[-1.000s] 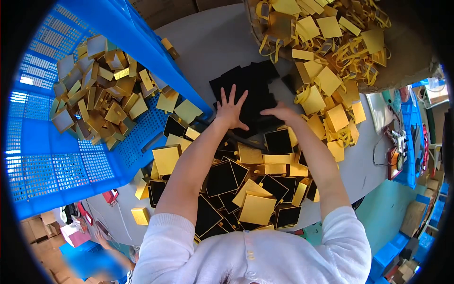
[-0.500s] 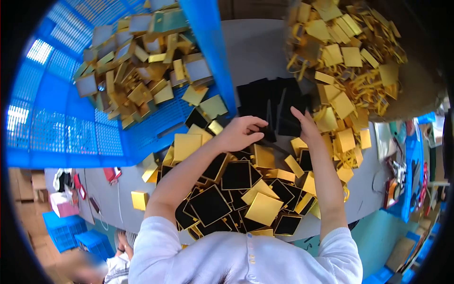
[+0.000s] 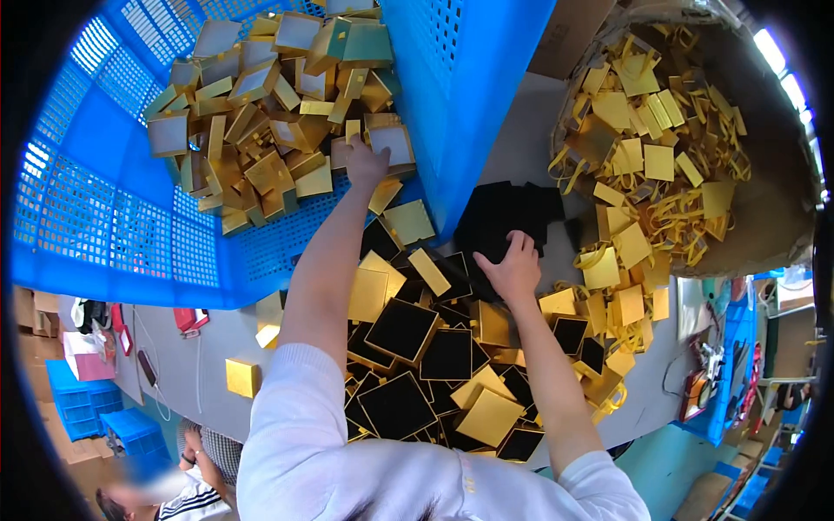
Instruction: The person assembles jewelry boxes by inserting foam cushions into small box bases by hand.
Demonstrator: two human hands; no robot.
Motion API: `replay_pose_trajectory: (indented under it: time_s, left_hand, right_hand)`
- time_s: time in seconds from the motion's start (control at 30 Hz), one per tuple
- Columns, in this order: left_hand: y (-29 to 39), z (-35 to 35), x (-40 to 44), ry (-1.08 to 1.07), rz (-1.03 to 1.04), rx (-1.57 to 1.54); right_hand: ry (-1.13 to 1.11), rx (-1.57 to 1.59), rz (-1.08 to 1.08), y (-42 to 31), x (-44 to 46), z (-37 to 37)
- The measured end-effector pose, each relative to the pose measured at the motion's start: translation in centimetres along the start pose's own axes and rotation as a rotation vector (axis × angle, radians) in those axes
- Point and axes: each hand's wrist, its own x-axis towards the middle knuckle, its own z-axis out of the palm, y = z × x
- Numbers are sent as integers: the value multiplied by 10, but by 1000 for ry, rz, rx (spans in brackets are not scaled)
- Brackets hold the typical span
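Note:
My left hand (image 3: 367, 163) reaches into the blue crate (image 3: 113, 182), at the right side of a heap of small gold boxes (image 3: 269, 174). Its fingers meet near a small gold box, but the hold is not clear. My right hand (image 3: 512, 269) is over the table with thumb and fingers apart, holding nothing. Just beyond it lie flat black pieces (image 3: 504, 213) in an overlapping stack. Between my forearms is a pile of gold boxes with black insides (image 3: 404, 330).
A large open carton (image 3: 773, 217) at the right holds gold boxes with yellow ribbons, and more spill beside it. One gold box (image 3: 242, 378) sits alone on the grey table (image 3: 221, 326). Another person (image 3: 195, 478) is at the lower left, near blue crates (image 3: 78, 399).
My left hand has moved from the black pieces up into the blue crate. My right hand has drawn back slightly from them and spread. The view has shifted.

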Motion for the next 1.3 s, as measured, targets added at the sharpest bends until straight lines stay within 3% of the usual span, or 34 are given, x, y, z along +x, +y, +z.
replay_pose_trajectory:
  time_s: [0.17,0.23,0.3,0.33,0.4,0.43,0.47,0.53,0.6,0.67,0.73,0.8,0.93,1.0,1.07,1.13,1.23,1.27,1.3]
  left_hand:
    - [-55,-8,-21,-73,208,13]
    - [-50,-74,-62,-714,-144,-342]
    - [-57,-120,-92,-802,-213,-459]
    - [-58,-137,-110,-725,-250,-550]
    - [-47,-175,-146,-646,-286,-632]
    - [-27,-196,-165,-563,-206,-740]
    - [-13,-208,-181,-479,-129,-847]
    - [1,-212,-204,-468,-34,-909]
    - [22,-208,-230,-442,31,-732]
    - [37,-201,-252,-518,95,-854]
    - [51,-199,-266,-463,196,-878]
    - [60,-207,-278,-502,248,-792]
    - [64,-218,-287,-626,154,-824]
    - [68,-224,-290,-562,279,-788]
    - [68,-230,-296,-724,252,-866]
    - [61,-232,-291,-829,212,-915]
    - [65,-239,-290,-862,34,-1077]
    - [61,-235,-290,-872,26,-1071]
    - [54,-229,-288,-801,79,-952]
  right_hand:
    - [-79,19,-41,16,-3,-6]
    - [-119,47,-77,26,-1,-14]
    - [-105,69,-134,28,-3,-27]
    - [-104,76,-132,27,-6,-33]
    - [203,201,-317,22,-15,-43]
    - [150,402,-325,7,-26,-55]
    - [148,405,-321,-10,-38,-69]
    - [40,588,-587,-47,-61,-93]
    - [-12,592,-800,-74,-77,-108]
    - [-113,459,-946,-88,-87,-119]
    - [-161,314,-1028,-90,-92,-123]
    - [-177,304,-1035,-83,-92,-129]
    - [-159,157,-1009,-81,-97,-140]
    - [-166,135,-1013,-79,-103,-135]
    - [-173,111,-1015,-75,-106,-124]
    - [-220,834,-841,-73,-105,-113]
    - [-254,879,-662,-77,-112,-96]
    - [-295,822,-554,-77,-118,-86]
    - [-311,982,-571,-76,-116,-78]
